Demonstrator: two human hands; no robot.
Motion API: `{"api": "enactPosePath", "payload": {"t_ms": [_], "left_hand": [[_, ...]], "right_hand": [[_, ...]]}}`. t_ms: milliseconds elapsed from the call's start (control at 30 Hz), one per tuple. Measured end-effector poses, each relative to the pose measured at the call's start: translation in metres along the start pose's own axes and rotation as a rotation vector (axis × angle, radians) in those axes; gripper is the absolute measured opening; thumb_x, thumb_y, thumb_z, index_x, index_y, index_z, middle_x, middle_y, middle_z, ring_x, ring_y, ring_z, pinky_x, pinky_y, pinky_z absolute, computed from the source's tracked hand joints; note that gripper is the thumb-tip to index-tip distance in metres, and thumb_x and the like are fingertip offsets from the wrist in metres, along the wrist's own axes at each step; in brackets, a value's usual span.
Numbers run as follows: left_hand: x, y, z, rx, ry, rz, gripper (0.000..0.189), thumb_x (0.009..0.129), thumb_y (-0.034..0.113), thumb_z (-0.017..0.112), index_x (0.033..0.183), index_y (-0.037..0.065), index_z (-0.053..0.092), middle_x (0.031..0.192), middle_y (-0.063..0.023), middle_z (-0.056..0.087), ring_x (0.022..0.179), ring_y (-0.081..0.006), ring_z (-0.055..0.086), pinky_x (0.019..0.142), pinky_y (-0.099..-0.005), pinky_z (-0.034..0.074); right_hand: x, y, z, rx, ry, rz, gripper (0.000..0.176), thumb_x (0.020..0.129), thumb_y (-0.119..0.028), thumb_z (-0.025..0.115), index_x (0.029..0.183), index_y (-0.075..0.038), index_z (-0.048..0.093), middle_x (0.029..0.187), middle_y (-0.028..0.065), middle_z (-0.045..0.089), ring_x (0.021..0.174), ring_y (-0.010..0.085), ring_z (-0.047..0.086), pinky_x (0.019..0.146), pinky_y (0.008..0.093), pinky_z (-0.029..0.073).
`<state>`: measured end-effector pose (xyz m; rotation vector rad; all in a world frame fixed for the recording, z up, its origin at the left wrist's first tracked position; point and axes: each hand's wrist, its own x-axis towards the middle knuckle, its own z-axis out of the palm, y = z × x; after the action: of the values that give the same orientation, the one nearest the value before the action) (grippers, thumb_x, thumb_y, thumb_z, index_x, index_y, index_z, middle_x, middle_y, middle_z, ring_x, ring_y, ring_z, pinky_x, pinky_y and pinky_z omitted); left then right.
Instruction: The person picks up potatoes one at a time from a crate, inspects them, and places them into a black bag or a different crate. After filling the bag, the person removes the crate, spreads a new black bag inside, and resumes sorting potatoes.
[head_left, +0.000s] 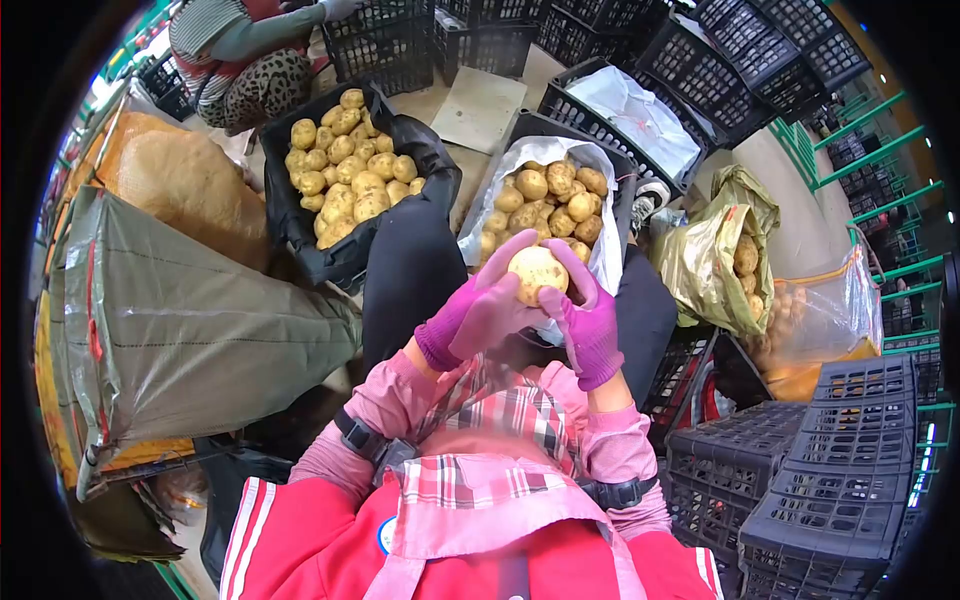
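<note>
Head view: my left fingers (507,256) and right fingers (577,265) grasp one potato (538,275) between them, at the near end of the white-lined crate (625,190); neither hand is nearer, its long axis unclear.

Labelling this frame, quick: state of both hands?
Left purple-gloved hand: holding one side of a round, pale-yellow potato.
Right purple-gloved hand: holding the same potato's other side.
</note>
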<state>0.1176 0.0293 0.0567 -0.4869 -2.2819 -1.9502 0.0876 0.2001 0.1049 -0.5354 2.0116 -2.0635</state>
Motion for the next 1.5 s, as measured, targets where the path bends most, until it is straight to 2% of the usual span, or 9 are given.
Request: {"api": "enactPosePath", "payload": {"t_ms": [200,267,367,567,767,900,1033,1233,1500], "left_hand": [[0.011,0.007,-0.006,-0.250,-0.100,-0.122,0.065,0.099,0.021,0.047,0.154,0.005,0.015,0.141,-0.0129,0.039,0.128,-0.0238,0.046,0.106,-0.0433,0.044],[0.013,0.015,-0.001,-0.909,-0.030,-0.293,0.062,0.098,0.009,0.046,0.153,0.003,0.020,0.137,-0.0130,0.044,0.122,-0.0218,0.051,0.102,-0.0397,0.047],[0.017,-0.008,-0.005,-0.179,0.014,-0.068,0.069,0.093,0.007,0.055,0.153,0.004,0.023,0.142,-0.0120,0.042,0.124,-0.0188,0.050,0.106,-0.0311,0.041],[0.015,-0.022,-0.003,-0.600,0.060,-0.272,0.061,0.096,0.021,0.060,0.148,0.004,0.033,0.137,-0.0100,0.049,0.122,-0.0192,0.052,0.099,-0.0324,0.047],[0.044,-0.019,-0.082,-0.802,0.383,-0.319,0.056,0.099,0.027,0.055,0.146,0.007,0.033,0.130,-0.0104,0.052,0.119,-0.0237,0.056,0.092,-0.0381,0.054],[0.068,-0.077,-0.198,-0.121,0.620,-0.318,0.052,0.093,0.024,0.064,0.138,0.005,0.045,0.122,-0.0098,0.058,0.115,-0.0203,0.057,0.093,-0.0339,0.052],[0.073,-0.177,-0.244,0.439,0.480,-0.418,0.059,0.085,0.033,0.075,0.130,0.002,0.053,0.120,-0.0120,0.061,0.111,-0.0184,0.057,0.093,-0.0307,0.048],[0.085,-0.214,-0.235,1.172,-0.154,-0.825,0.051,0.095,0.051,0.042,0.136,0.022,0.053,0.138,-0.0082,0.055,0.133,-0.0375,0.044,0.111,-0.0562,0.026],[0.066,-0.236,-0.248,1.117,-0.199,-0.674,0.046,0.098,0.041,0.044,0.136,0.016,0.053,0.146,-0.0107,0.047,0.135,-0.0381,0.041,0.112,-0.0497,0.030]], "right_hand": [[0.006,-0.002,-0.016,0.203,0.089,0.180,0.047,0.093,-0.031,0.067,0.125,0.003,0.061,0.120,0.0094,0.065,0.102,0.0135,0.062,0.087,0.0250,0.050],[0.009,-0.001,-0.023,0.157,0.120,0.274,0.042,0.092,-0.022,0.067,0.125,0.004,0.061,0.119,0.0090,0.065,0.100,0.0125,0.063,0.083,0.0243,0.051],[0.010,0.026,-0.029,0.223,0.265,0.367,0.032,0.090,-0.014,0.065,0.117,0.005,0.064,0.105,0.0076,0.068,0.087,0.0127,0.064,0.077,0.0250,0.052],[0.026,0.047,-0.017,-0.186,0.332,0.186,0.017,0.087,0.003,0.062,0.103,0.005,0.068,0.090,0.0063,0.068,0.081,0.0095,0.062,0.073,0.0220,0.050],[0.032,0.067,-0.027,0.301,0.405,0.201,0.015,0.091,-0.002,0.062,0.107,-0.001,0.064,0.098,0.0069,0.068,0.083,0.0150,0.066,0.073,0.0262,0.054],[0.011,0.096,-0.035,-0.973,-0.181,0.117,0.026,0.087,-0.014,0.064,0.112,-0.007,0.066,0.106,0.0113,0.069,0.099,0.0292,0.066,0.087,0.0386,0.052],[-0.002,0.118,-0.021,-0.840,-0.144,0.127,0.027,0.086,-0.020,0.065,0.111,-0.008,0.068,0.112,0.0135,0.067,0.105,0.0338,0.063,0.090,0.0418,0.050],[0.015,0.113,-0.032,-0.838,-0.087,0.151,0.028,0.085,-0.021,0.067,0.110,-0.008,0.068,0.110,0.0124,0.068,0.104,0.0319,0.063,0.089,0.0399,0.050],[0.098,0.180,-0.079,-0.916,-0.057,0.361,0.051,0.086,-0.032,0.064,0.129,-0.008,0.054,0.130,0.0193,0.057,0.117,0.0354,0.057,0.098,0.0416,0.046]]}}
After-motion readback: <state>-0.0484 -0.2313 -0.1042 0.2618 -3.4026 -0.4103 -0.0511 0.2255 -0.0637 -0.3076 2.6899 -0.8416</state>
